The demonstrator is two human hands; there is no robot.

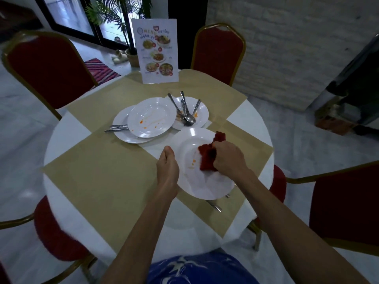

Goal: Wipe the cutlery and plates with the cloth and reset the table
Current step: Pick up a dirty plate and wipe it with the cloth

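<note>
Fingers of right hand (pixel 227 158) clutch red cloth (pixel 206 159) on plate (pixel 192 140); left hand (pixel 167 169) grips its rim.

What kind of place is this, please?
Most likely a restaurant dining room: a picture menu stands on the round table, red banquet chairs surround it, and the right hand wipes a used plate with a red cloth.

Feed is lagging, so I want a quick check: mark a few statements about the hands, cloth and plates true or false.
1. The right hand presses the red cloth onto the near plate. True.
2. The left hand hangs free. False: it grips the near plate's left rim.
3. The far plate carries cutlery. True.
4. The top stacked plate is clean. False: orange smears show on it.
</note>
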